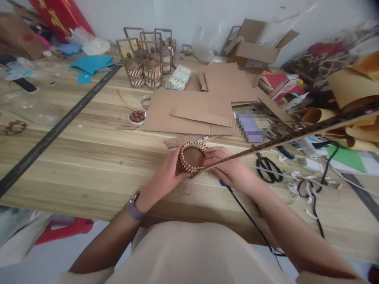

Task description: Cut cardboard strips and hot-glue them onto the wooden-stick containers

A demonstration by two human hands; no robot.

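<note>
Near the table's front edge my left hand is wrapped round the left side of a small round cardboard basket, its wall lined with pale sticks and its brown floor facing up. My right hand is closed at the basket's right side, pinching a long narrow cardboard strip. The strip's near end meets the basket's lower rim, while the rest slants up to the right edge of the view. Behind the basket lie a flat strip of cardboard and a cutter knife, partly hidden.
Flat cardboard sheets lie beyond my hands, beside a bowl of brown balls. Several finished lidded baskets with tall handles stand at the back. Black scissors, a black cable and white scraps are at right.
</note>
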